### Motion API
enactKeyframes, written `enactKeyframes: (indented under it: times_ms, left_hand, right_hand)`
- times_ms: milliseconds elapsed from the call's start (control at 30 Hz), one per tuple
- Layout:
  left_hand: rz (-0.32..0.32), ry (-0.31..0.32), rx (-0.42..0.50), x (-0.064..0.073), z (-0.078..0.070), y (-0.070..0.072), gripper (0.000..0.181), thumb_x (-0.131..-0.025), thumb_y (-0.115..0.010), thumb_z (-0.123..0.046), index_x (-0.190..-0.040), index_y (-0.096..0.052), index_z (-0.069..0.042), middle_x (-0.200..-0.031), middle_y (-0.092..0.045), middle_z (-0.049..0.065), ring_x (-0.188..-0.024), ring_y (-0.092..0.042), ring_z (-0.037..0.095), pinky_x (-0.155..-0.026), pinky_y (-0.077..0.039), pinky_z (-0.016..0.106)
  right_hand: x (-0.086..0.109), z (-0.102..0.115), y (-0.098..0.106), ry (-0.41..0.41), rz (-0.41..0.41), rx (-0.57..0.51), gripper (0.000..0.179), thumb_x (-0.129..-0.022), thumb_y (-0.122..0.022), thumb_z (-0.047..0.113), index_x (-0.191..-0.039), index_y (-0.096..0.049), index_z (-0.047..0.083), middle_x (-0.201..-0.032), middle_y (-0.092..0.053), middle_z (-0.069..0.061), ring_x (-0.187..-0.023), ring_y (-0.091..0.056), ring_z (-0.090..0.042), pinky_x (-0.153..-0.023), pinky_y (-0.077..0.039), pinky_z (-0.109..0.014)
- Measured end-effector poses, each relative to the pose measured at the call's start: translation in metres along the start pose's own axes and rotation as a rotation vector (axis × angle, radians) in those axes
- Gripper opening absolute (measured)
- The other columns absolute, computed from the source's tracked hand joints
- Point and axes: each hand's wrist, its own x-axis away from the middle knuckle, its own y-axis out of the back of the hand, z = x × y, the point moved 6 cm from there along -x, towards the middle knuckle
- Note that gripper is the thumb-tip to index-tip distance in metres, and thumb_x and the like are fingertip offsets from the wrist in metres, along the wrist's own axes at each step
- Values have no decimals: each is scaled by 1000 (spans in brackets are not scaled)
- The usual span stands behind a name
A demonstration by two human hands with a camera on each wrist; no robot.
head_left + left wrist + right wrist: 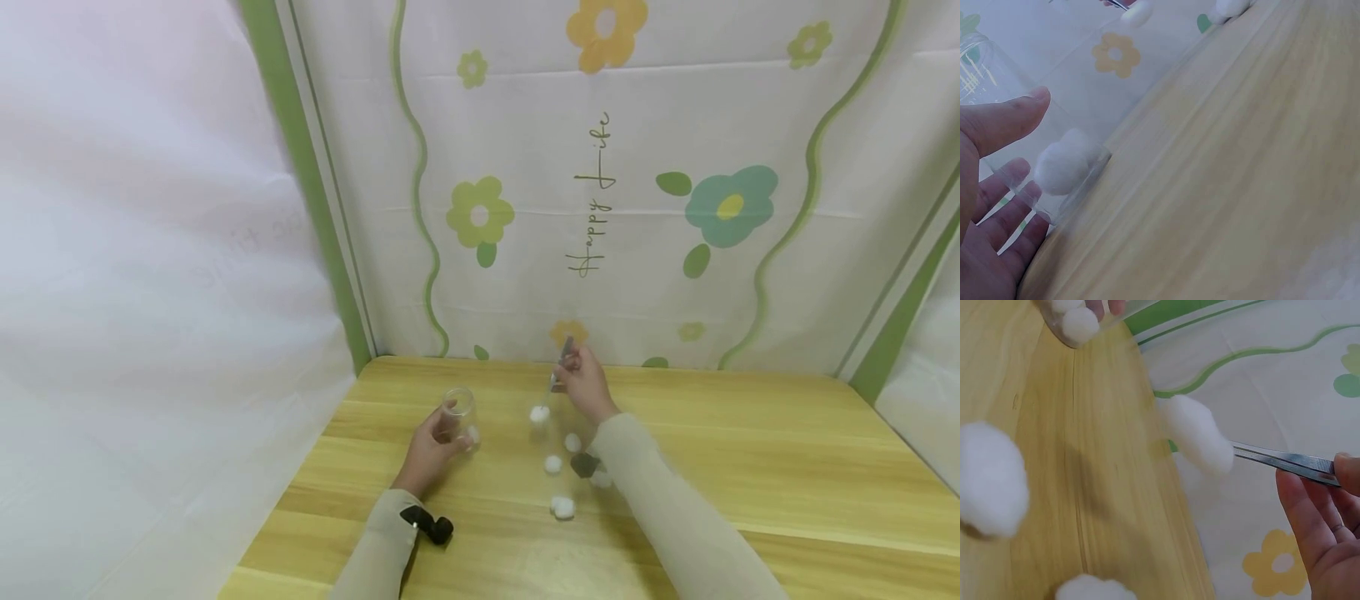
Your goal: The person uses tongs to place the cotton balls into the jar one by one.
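My left hand (429, 457) holds a clear glass jar (459, 402) upright on the table, thumb on one side and fingers on the other. White cotton balls (1063, 164) lie at the bottom of the jar. With thumb and fingertips, my right hand (587, 387) pinches metal tweezers (1285, 461). A cotton ball (1197, 434) is caught in the tweezer tips, raised above the table to the right of the jar.
Several loose cotton balls (562, 507) lie on the wooden table (510, 550), between the forearms and partly behind the right wrist. A printed flower curtain (525, 250) hangs right behind the table's far edge, and white cloth (150, 333) hangs at the left.
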Motion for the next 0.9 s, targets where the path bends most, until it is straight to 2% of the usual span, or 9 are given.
enactKeyframes:
  times_ms: [233,500,733,900]
  left_hand:
    - [0,5,-1,0,0,0,74,-80,-82,-23,-144,-46,-13,-119,-60,11,-110,-57,25,-98,-45,45]
    - [-3,12,5,1,1,0,74,-79,-82,-24,-144,-47,-14,-119,-61,12,-109,-58,25,-97,-46,45]
    - [-1,14,4,2,1,0,74,-80,-82,-24,-144,-47,-14,-119,-61,12,-109,-58,26,-96,-46,45]
    - [-4,5,5,2,0,0,73,-80,-82,-23,-143,-47,-13,-118,-62,11,-108,-58,26,-96,-46,45]
  right_hand:
    - [-3,8,-4,4,-1,-26,51,-98,-54,0,-142,-29,-5,-122,-47,-30,-108,-56,-39,-80,-56,-34]
    - [-6,16,-8,21,-2,-64,55,-97,-54,-1,-145,-27,-3,-118,-47,-24,-109,-55,-41,-81,-56,-35]
    - [-9,22,-12,37,-15,-70,55,-96,-56,-1,-144,-29,-4,-117,-48,-22,-106,-55,-35,-81,-56,-33]
    - [-13,26,-16,39,-8,-98,50,-96,-55,-2,-141,-32,-3,-119,-48,-27,-108,-55,-42,-80,-56,-35]
